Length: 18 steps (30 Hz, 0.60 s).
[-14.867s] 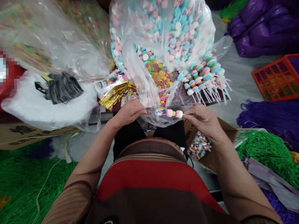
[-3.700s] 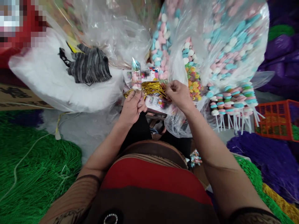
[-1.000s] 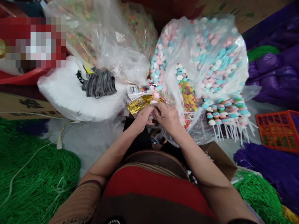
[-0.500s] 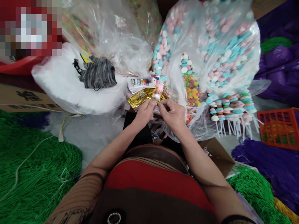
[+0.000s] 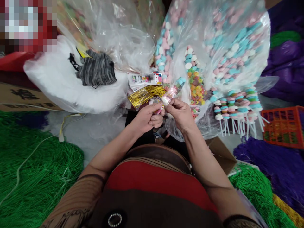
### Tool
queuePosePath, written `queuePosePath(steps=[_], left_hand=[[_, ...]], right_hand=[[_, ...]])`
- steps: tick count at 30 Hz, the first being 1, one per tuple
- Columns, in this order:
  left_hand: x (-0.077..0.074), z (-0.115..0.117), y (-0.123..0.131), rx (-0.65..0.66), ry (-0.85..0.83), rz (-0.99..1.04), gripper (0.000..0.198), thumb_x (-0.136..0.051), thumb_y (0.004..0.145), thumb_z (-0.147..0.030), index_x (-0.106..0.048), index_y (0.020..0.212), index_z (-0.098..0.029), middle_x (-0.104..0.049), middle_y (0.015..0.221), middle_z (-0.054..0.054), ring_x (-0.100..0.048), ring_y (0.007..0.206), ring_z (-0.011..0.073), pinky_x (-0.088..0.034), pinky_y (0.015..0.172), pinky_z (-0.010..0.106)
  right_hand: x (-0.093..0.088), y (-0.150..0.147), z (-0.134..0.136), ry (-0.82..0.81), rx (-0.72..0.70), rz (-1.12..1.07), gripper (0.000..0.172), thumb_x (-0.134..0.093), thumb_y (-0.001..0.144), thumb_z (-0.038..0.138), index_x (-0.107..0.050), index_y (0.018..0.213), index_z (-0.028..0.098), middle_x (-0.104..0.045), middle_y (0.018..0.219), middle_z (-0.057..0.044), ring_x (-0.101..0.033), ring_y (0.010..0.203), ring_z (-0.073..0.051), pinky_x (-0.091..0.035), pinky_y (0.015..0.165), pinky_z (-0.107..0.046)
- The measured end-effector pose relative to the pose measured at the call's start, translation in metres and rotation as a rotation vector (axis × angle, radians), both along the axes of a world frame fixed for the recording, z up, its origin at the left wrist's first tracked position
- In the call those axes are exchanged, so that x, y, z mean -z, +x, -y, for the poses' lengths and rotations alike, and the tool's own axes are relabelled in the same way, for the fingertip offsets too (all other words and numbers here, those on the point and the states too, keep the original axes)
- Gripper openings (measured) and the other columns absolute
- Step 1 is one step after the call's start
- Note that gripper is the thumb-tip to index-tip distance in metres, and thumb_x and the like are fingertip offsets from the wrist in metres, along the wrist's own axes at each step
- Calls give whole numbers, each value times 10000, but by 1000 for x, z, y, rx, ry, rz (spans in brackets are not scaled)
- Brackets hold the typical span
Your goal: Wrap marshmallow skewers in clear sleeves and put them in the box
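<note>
My left hand point(image 5: 147, 117) and my right hand point(image 5: 178, 113) meet in front of my lap, both pinched at the bottom of a small clear packet holding a candy skewer point(image 5: 173, 91). The packet tilts up and to the right, with blue and pink pieces showing inside. Just behind my hands lies a bundle of gold twist ties point(image 5: 145, 94) and a stack of printed packets point(image 5: 145, 78). A clear bag of small coloured ring candies point(image 5: 196, 87) sits open to the right of my hands.
Big clear bags of pink, blue and white candies point(image 5: 225, 47) stand behind. Finished skewers point(image 5: 234, 109) lie in a row at right. A white bag with a striped cloth point(image 5: 96, 68) sits left. Orange crate point(image 5: 283, 126), cardboard box point(image 5: 219, 155), green point(image 5: 35, 177) and purple netting surround me.
The packet has tilted from nearly upright over to the right. My hands stayed together at its lower end and shifted slightly right.
</note>
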<state>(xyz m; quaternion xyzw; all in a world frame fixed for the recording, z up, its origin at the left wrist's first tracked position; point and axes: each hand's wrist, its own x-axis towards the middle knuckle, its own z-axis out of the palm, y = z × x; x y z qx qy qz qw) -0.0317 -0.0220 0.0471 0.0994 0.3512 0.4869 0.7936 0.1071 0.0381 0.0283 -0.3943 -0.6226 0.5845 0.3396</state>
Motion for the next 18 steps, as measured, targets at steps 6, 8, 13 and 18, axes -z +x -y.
queuePosePath(steps=[6,8,13,18], left_hand=[[-1,1,3,92,-24,97,585,-397,1066,-380,-505,529,-172,-212,350,-91,-174,256,43,-268,330,178],[0,0,3,76,-27,112,576,-414,1066,-410,-520,552,-171,-219,355,-97,-171,255,40,-262,330,175],[0,-4,5,13,-37,88,546,-330,1093,-376,-542,634,-168,-229,370,-105,-162,266,45,-241,337,170],[9,-11,8,-160,47,-130,366,-576,1013,-387,-540,711,-182,-313,447,-110,-210,326,39,-241,386,181]], right_hand=[[-4,14,-10,-52,-222,-37,425,-779,799,606,-773,1052,265,-773,1026,-37,-699,1075,-220,-588,911,-388],[0,13,-10,-62,-224,-40,419,-756,809,633,-792,998,261,-775,954,-32,-710,1026,-228,-586,911,-406],[7,4,-7,179,-18,45,337,-691,894,557,-754,839,231,-727,819,-15,-678,825,-180,-560,831,-356],[4,1,-4,636,130,363,270,-564,977,348,-661,754,231,-674,760,-18,-623,770,-173,-514,793,-335]])
